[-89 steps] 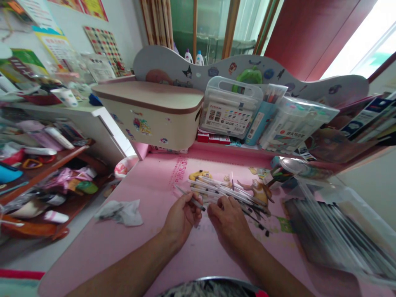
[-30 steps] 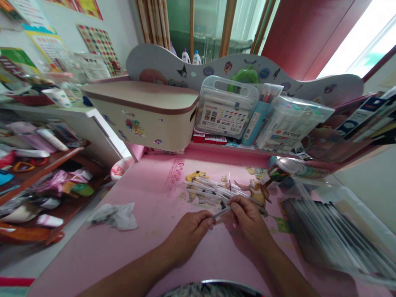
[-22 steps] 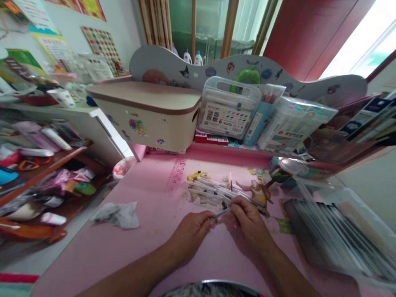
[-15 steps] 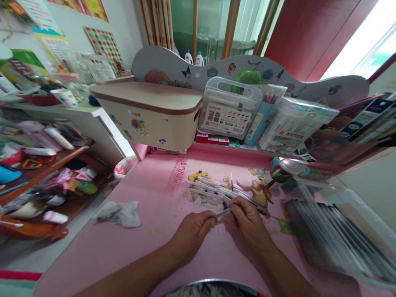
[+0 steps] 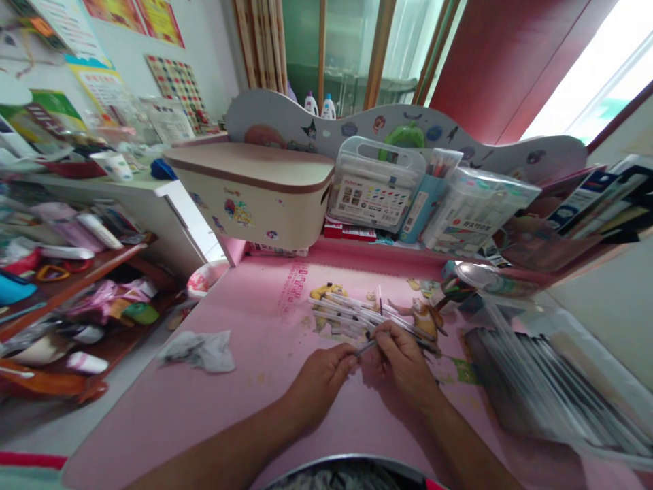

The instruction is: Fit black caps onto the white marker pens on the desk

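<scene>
My left hand (image 5: pixel 324 378) is closed, its thumb and fingers pinching one end of a slim greyish pen (image 5: pixel 365 348). My right hand (image 5: pixel 405 361) is closed around the other end, so the pen spans the short gap between both hands, slightly tilted. Just beyond my fingers, a loose heap of thin white and clear pens (image 5: pixel 347 309) with some dark tips lies on the pink desk (image 5: pixel 245 422). To the right, a clear plastic box (image 5: pixel 594 340) holds many dark and grey pens (image 5: pixel 551 381) lying side by side.
A crumpled white tissue (image 5: pixel 198 350) lies at the left. Behind stand a lidded beige bin (image 5: pixel 260 211), a clear marker case (image 5: pixel 377 190) and another marker pack (image 5: pixel 474 211). A holder with pens (image 5: pixel 459 286) sits by the box. Cluttered shelves (image 5: pixel 102 272) are at far left.
The view has shifted slightly. Both hands keep their grip on the pen, and the right fingers have moved a little along it. The heap and the box look unchanged.
</scene>
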Tool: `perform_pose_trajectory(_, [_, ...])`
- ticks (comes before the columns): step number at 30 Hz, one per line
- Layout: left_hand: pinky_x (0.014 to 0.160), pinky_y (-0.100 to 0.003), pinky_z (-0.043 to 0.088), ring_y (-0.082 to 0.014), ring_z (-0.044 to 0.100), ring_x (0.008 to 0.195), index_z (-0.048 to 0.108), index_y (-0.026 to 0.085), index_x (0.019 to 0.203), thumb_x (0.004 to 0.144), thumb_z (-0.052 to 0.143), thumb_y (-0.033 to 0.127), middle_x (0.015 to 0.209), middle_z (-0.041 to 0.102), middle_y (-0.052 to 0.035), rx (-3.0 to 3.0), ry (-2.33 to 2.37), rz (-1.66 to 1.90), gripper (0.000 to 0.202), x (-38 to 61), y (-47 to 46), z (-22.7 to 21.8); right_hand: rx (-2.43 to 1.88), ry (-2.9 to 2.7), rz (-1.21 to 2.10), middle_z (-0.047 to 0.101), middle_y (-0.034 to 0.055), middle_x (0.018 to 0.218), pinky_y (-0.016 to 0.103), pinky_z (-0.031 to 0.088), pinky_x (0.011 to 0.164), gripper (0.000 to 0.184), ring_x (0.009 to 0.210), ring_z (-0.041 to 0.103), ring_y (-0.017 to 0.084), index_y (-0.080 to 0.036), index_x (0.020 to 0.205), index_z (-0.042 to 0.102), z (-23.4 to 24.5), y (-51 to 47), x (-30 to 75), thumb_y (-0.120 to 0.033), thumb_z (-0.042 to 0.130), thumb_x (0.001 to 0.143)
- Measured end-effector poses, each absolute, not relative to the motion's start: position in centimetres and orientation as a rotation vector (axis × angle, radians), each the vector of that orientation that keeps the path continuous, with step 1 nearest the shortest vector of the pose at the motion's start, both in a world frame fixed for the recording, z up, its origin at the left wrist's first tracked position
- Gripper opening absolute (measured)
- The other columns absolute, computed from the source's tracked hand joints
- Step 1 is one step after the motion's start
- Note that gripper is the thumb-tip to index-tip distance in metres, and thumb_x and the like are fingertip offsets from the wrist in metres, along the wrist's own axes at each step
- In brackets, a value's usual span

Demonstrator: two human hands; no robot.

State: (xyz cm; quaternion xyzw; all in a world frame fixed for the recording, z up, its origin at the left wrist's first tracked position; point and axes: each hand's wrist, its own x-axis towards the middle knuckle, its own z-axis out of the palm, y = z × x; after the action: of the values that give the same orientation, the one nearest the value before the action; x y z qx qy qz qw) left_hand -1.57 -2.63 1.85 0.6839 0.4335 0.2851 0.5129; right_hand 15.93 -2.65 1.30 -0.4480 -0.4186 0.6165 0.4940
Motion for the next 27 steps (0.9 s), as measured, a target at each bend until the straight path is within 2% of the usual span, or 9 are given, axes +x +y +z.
perform_pose_trajectory(3, [0.082, -0.027, 0.044, -0.0186, 0.062, 0.085, 0.07, 0.019, 0.097, 0.097, 0.041, 0.029, 0.091, 0.071, -0.0031, 1.585, 0.925, 0.781, 0.031, -1.3, -2.6, 2.0, -0.93, -0.874, 1.618, 0.058, -0.0062, 0.059, 0.019, 0.04, 0.044, 0.029, 0.046, 0.05, 0.01, -0.023, 0.105, 0.055, 1.0, -2.9, 15.2, -0.04, 0.068, 0.086])
perform_pose_trajectory(5, [0.083, -0.027, 0.044, -0.0187, 0.062, 0.087, 0.07, 0.019, 0.098, 0.097, 0.041, 0.029, 0.093, 0.072, -0.0035, 1.571, 0.889, 0.789, 0.031, -1.3, -2.6, 2.1, -0.902, -0.809, 1.674, 0.059, -0.0061, 0.06, 0.017, 0.039, 0.043, 0.027, 0.045, 0.049, 0.008, -0.021, 0.101, 0.057, 0.9, -3.1, 14.8, -0.034, 0.073, 0.082])
perform_pose_trajectory(8, [0.084, -0.028, 0.044, -0.0192, 0.061, 0.088, 0.07, 0.019, 0.096, 0.097, 0.042, 0.029, 0.091, 0.071, -0.004, 1.58, 0.882, 0.769, 0.03, -1.4, -2.6, 2.2, -0.866, -0.757, 1.699, 0.056, -0.0059, 0.054, 0.017, 0.037, 0.039, 0.021, 0.04, 0.045, 0.007, -0.019, 0.089, 0.06, 1.0, -3.0, 14.8, -0.035, 0.072, 0.084])
perform_pose_trajectory(12, [0.077, -0.027, 0.043, -0.0184, 0.059, 0.082, 0.068, 0.018, 0.093, 0.096, 0.044, 0.032, 0.085, 0.067, -0.0029, 1.571, 0.947, 0.714, 0.028, -1.6, -2.6, 1.9, -0.862, -0.71, 1.616, 0.052, -0.0067, 0.049, 0.018, 0.037, 0.037, 0.023, 0.038, 0.042, 0.008, -0.019, 0.089, 0.063, 0.8, -2.6, 15.8, -0.038, 0.072, 0.083])
perform_pose_trajectory(16, [0.073, -0.026, 0.04, -0.0164, 0.055, 0.078, 0.065, 0.018, 0.091, 0.097, 0.044, 0.036, 0.082, 0.062, -0.0014, 1.555, 0.978, 0.697, 0.028, -1.7, -2.7, 1.4, -0.894, -0.67, 1.623, 0.054, -0.0056, 0.054, 0.016, 0.035, 0.039, 0.027, 0.042, 0.043, 0.007, -0.019, 0.091, 0.064, 0.8, -2.5, 16.1, -0.039, 0.076, 0.079])
perform_pose_trajectory(19, [0.064, -0.024, 0.037, -0.0136, 0.048, 0.065, 0.063, 0.018, 0.089, 0.096, 0.044, 0.042, 0.069, 0.053, 0.0021, 1.495, 0.973, 0.677, 0.031, -1.7, -2.9, 1.2, -0.932, -0.703, 1.623, 0.051, -0.0068, 0.053, 0.017, 0.037, 0.041, 0.024, 0.043, 0.043, 0.007, -0.021, 0.091, 0.063, 1.7, -2.5, 16.1, -0.039, 0.075, 0.08])
perform_pose_trajectory(21, [0.058, -0.023, 0.035, -0.0127, 0.044, 0.059, 0.062, 0.018, 0.093, 0.096, 0.044, 0.044, 0.064, 0.048, 0.004, 1.442, 0.974, 0.657, 0.032, -1.7, -2.9, 1.2, -1.003, -0.813, 1.495, 0.053, -0.0057, 0.058, 0.018, 0.04, 0.043, 0.023, 0.047, 0.046, 0.008, -0.021, 0.088, 0.065, 3.2, -2.4, 16.8, -0.039, 0.075, 0.079])
perform_pose_trajectory(23, [0.057, -0.023, 0.034, -0.0129, 0.044, 0.059, 0.062, 0.018, 0.104, 0.095, 0.045, 0.044, 0.066, 0.049, 0.0038, 1.414, 0.992, 0.66, 0.032, -1.7, -2.9, 1.3, -1.066, -1.006, 1.289, 0.061, -0.0013, 0.071, 0.02, 0.045, 0.049, 0.025, 0.055, 0.053, 0.009, -0.019, 0.085, 0.068, 5.3, -2.5, 18.0, -0.04, 0.077, 0.076])
perform_pose_trajectory(27, [0.06, -0.024, 0.035, -0.0134, 0.046, 0.062, 0.059, 0.02, 0.113, 0.093, 0.047, 0.039, 0.07, 0.052, 0.0031, 1.427, 1.028, 0.646, 0.03, -1.8, -2.8, 1.5, -1.124, -1.176, 0.849, 0.065, 0.002, 0.079, 0.025, 0.048, 0.054, 0.017, 0.059, 0.057, 0.012, -0.023, 0.095, 0.069, 10.9, -4.6, 21.1, -0.036, 0.069, 0.085])
